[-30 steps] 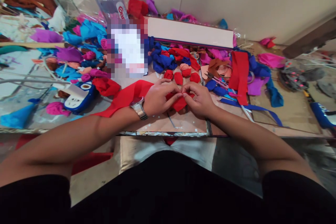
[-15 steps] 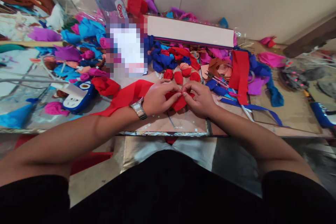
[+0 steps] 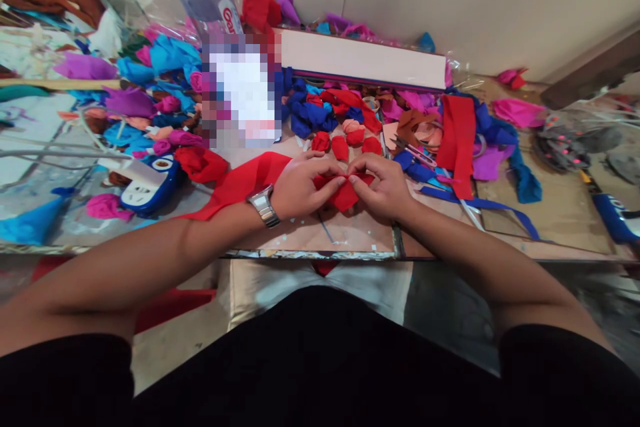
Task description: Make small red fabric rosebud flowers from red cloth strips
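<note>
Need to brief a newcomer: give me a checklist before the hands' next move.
1. Left hand pinching the red piece: ok.
2. Right hand pinching it too: ok.
3. Red strip clear of left forearm: not ok, overlapped in view.
4. Red piece separate from red strip: cannot tell, left hand blocks the view.
5. Snips clear of both hands: ok, beyond the right hand.

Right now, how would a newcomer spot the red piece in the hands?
Find the worktop, then the left hand and right hand meeting over it. The red piece is pinched between them, unlike the red bundles just beyond, which nobody holds.
</note>
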A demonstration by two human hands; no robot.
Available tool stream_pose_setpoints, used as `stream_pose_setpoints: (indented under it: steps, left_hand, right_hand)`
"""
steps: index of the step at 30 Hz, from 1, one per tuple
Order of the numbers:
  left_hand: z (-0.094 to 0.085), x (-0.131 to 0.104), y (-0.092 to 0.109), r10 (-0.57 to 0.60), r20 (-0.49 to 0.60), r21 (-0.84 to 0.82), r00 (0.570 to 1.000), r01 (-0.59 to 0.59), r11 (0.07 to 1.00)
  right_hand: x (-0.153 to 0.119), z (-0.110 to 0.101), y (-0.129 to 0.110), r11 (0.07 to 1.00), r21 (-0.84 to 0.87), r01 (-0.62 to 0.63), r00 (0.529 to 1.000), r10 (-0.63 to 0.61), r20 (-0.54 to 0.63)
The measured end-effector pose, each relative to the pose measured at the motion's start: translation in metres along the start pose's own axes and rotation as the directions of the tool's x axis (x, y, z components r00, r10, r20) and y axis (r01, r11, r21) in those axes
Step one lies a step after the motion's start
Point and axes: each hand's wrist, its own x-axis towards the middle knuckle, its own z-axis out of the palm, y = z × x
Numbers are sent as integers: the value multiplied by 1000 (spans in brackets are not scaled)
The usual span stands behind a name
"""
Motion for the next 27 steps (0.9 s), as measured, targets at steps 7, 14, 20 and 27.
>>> stream_pose_setpoints:
  steps: [7,14,20,27]
  left_hand:
    - [-4,1,3,-20,0,-81,1000,20,996]
    - [-7,3,5,-44,13,-100,999,45,994]
    - [-6,3,5,-41,25,-106,999,43,993]
    - [-6,2,3,-38,59,-115,998,44,992]
  right_hand:
    - [-1,1,-1,999,8,-32,999,32,-27]
    - [-1,-4,2,1000,25,-18,999,19,-39]
    - [-1,-3,-3,1000,7,26,998,-26,-59]
    - [-1,-1,-4,999,16,33,996,-32,-78]
